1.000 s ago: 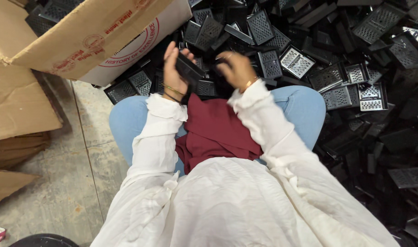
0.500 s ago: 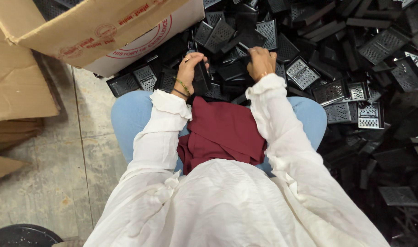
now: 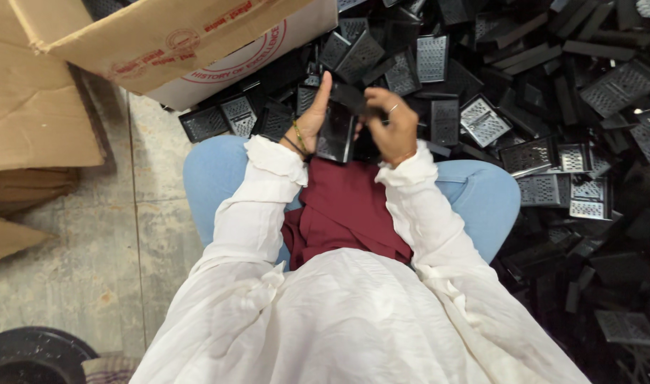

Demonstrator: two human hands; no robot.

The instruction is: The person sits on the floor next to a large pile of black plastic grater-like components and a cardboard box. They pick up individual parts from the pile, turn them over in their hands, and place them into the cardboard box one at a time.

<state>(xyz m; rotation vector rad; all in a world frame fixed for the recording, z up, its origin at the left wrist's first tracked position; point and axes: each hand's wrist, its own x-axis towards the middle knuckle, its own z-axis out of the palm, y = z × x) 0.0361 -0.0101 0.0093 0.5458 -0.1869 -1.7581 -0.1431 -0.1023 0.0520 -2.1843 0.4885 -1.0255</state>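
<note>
Both hands are up over the knees, right at the centre of the view. The left hand [image 3: 312, 121] is wrapped around a flat black panel [image 3: 337, 131], thumb pointing up toward twelve o'clock, fingers closed behind the piece, a bangle showing at the wrist. The right hand [image 3: 390, 126] sits at three o'clock of that panel, fingers curled inward, ring visible, pinching a smaller black part [image 3: 350, 96] at the panel's upper edge. Whether that smaller part is separate from the panel or joined to it, I cannot tell.

From twelve o'clock round to four o'clock of the hands, the floor is buried under a heap of black grater-like parts [image 3: 552, 107], some showing perforated metal faces, lying every which way. At ten o'clock, a cardboard box [image 3: 168, 43] leans over the heap's edge. At eight o'clock there is bare concrete floor [image 3: 104, 242], with flattened cardboard [image 3: 33, 128] at nine. Below the hands lie a maroon cloth [image 3: 346, 206] in the lap, blue-trousered knees and white sleeves.
</note>
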